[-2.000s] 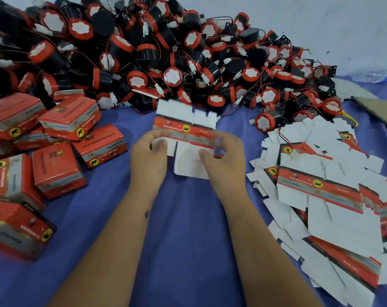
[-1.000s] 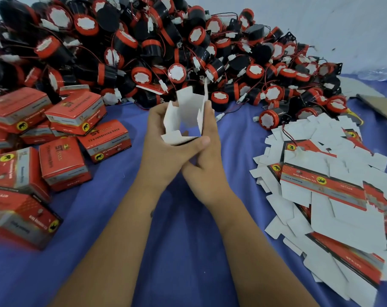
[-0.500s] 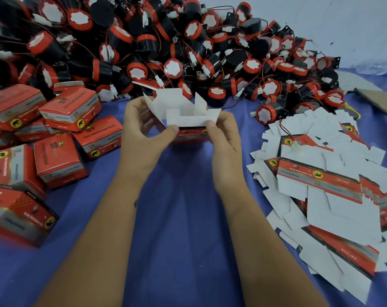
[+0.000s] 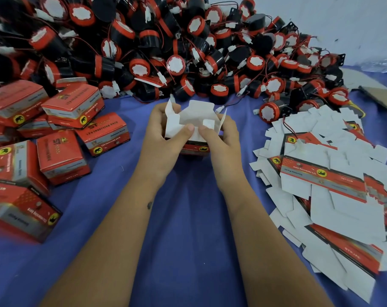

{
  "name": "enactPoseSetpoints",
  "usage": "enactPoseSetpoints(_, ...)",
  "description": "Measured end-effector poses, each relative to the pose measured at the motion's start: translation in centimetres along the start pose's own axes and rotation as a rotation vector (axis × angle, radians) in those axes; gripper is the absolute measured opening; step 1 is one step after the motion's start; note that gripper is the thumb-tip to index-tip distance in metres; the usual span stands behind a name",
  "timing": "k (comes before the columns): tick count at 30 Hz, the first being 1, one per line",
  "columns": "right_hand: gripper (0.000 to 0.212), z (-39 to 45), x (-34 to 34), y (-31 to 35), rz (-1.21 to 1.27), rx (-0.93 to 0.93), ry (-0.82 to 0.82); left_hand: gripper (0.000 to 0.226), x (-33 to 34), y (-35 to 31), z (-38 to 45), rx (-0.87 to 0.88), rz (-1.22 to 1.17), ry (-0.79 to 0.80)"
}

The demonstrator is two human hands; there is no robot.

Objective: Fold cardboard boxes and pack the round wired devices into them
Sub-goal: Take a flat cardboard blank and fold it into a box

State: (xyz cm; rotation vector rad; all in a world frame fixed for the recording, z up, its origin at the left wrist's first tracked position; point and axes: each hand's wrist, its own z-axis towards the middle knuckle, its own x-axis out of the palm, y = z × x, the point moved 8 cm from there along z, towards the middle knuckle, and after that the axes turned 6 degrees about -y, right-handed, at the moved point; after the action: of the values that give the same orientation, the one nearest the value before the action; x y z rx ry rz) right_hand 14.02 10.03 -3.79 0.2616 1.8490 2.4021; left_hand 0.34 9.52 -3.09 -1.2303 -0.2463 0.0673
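I see both hands meeting at the middle of the table on one half-formed cardboard box [image 4: 193, 127]. The left hand [image 4: 163, 138] curls round its left wall, thumb pressing a white flap inward; the right hand [image 4: 223, 142] grips the right wall, thumb on the neighbouring flap, so the two thumbs almost touch. The box's white flaps stand open upward, and its red printed side faces me just below the thumbs. I cannot see anything inside it; the flaps hide the cavity.

From ten to one o'clock a big heap of round wired devices [image 4: 177, 52], black bodies with red rims and white faces, lies loose on the blue cloth [image 4: 188, 240], none of them in any container. At nine o'clock sits a cluster of closed red boxes [image 4: 62, 156], lids shut, contents hidden. At three to four o'clock a spread of flat box blanks [image 4: 325, 185] lies overlapping, mostly white side up. One device [image 4: 268, 111] rests apart from the heap, just beside the blanks' far edge.
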Motion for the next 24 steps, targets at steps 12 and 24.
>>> enactPoseSetpoints(12,0.039,-0.4,1.5,0.0,-0.046,-0.06,0.111,0.03,-0.8,0.6,0.4,-0.092,-0.17,-0.08)
enactPoseSetpoints(24,0.029,0.3,1.8,-0.8,0.425,0.239,0.183,0.04,0.2,0.3,-0.2,-0.007,0.005,-0.091)
